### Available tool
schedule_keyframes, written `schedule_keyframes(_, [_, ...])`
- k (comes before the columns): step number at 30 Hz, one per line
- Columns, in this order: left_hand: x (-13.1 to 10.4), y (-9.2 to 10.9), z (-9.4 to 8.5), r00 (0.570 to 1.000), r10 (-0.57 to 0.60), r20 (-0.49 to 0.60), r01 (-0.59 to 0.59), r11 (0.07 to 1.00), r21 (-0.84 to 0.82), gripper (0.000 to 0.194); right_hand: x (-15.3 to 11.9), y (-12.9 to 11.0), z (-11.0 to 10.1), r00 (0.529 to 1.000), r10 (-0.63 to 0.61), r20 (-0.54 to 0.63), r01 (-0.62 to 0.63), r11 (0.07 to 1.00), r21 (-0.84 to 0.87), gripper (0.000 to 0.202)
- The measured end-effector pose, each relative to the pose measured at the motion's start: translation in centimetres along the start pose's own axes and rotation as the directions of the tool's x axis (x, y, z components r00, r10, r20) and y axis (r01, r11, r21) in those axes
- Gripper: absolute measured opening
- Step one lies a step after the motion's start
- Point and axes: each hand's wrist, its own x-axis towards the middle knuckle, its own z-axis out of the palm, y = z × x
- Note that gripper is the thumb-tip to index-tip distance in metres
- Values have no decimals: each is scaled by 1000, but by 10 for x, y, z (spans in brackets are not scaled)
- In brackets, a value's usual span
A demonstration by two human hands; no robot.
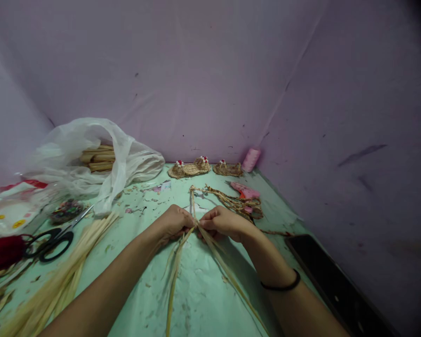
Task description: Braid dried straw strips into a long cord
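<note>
My left hand [178, 222] is closed in a pinch on pale dried-fibre strips, near the middle of the table. Close beside it, my right hand [226, 223] pinches the same work from the other side. A thin plaited cord [193, 203] runs away from the fingers to a knot at its far end. Loose ends of the fibre strips [175, 276] hang toward me in two spread bunches, one under each hand. Behind my right hand lies a coil of finished-looking braided cord [228, 200]. The fingertips partly hide the point where the strips cross.
At left are black-handled scissors [58, 239], a bundle of pale strips [68, 271], red yarn [5, 252], beads [67, 210] and a plastic bag [140, 159]. Small woven sandals [191, 169], a pink thread spool [251, 159] and a pink-handled tool [243, 190] lie behind; a dark flat object [330, 276] right.
</note>
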Motion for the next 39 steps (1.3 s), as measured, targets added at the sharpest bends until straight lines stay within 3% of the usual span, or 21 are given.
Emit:
schedule_keyframes(10, [0,-1,-1,1000,1,-3,-1,999,47,18,0,3,6,999,-39,-4,39,997,-62,19])
schedule_keyframes(14, [-2,0,-2,1000,-24,-18,25,997,67,17,1,2,13,995,-11,-94,7,999,-46,18])
schedule_keyframes(19, [-1,1,-1,1000,-20,-24,21,998,64,11,6,2,13,976,-156,-152,125,973,-195,14])
schedule_keyframes(25, [2,-1,-1,1000,2,-21,0,996,94,8,13,6,14,952,-195,-234,142,964,-226,13])
schedule_keyframes(32, [-1,0,-6,996,80,27,-84,930,358,8,27,17,20,927,-212,-308,143,962,-232,13])
schedule_keyframes(35, [-6,6,-10,999,29,13,-32,884,467,10,28,19,20,932,-204,-301,148,969,-199,11])
schedule_keyframes(39, [-13,19,-13,993,-27,-114,87,818,568,9,28,19,23,937,-190,-294,153,977,-147,11])
